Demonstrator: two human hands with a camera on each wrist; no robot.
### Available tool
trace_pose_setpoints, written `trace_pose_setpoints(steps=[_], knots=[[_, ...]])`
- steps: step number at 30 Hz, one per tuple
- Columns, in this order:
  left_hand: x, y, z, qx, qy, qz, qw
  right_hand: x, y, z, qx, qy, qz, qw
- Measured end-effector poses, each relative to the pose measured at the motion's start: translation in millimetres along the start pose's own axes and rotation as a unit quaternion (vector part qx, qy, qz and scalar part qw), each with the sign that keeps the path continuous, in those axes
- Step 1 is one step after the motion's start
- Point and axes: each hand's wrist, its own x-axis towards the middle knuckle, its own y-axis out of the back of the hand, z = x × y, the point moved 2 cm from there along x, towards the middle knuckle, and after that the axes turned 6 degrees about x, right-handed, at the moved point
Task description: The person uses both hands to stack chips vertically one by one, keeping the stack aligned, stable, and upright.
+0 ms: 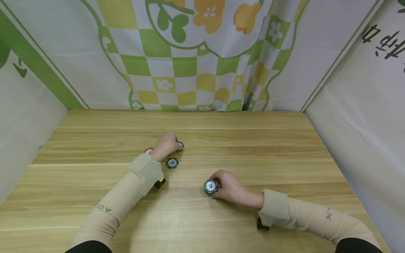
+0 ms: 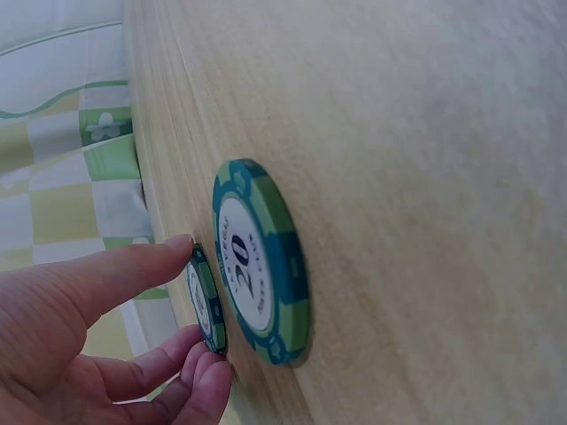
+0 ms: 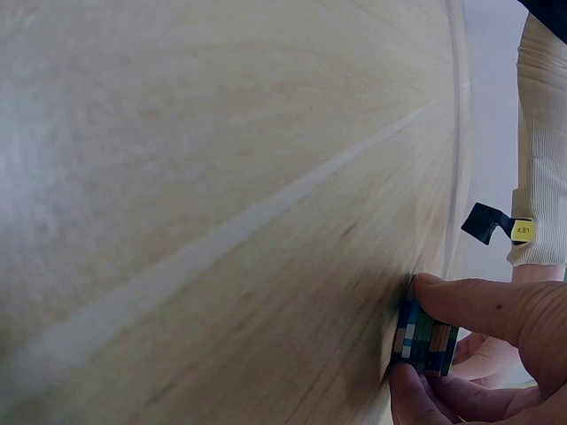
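Note:
My left hand [image 1: 166,144] reaches over the left side of the table. Its thumb and fingers pinch a green poker chip [image 2: 205,299] by the edges, close to the tabletop. Just nearer to me lies another green poker chip [image 1: 172,163], marked 20, flat on the wood. A red-rimmed poker chip [image 1: 148,150] peeks out from behind the left wrist, partly hidden. Right of centre, my right hand [image 1: 233,188] grips a short stack of poker chips [image 1: 210,186] with a 20 on top. In the right wrist view, thumb and fingers hold the stack's [image 3: 425,339] sides.
The wooden table [image 1: 253,140] runs back to a green-and-yellow checked cloth [image 1: 183,66]. White cloth walls [image 1: 357,105] flank it on both sides. A small black wrist device [image 1: 160,182] hangs below the left cuff.

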Motion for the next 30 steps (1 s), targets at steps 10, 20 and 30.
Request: trace_pose_setpoints(steps=[10,20,30], knots=[[1.4,-1.1,-0.2,0.005,0.008,-0.003,0.9999,-0.3,-0.5,0.3,0.000,-0.004,0.002,1.000],[3.6,-1.4,-1.1,-0.017,-0.007,0.015,0.9997,-0.7,-0.6,0.6,-0.003,0.001,0.002,1.000],[0.7,7.1,-0.1,-0.048,-0.032,0.030,0.9979,-1.1,-0.5,0.4,-0.002,0.004,0.003,1.000]])
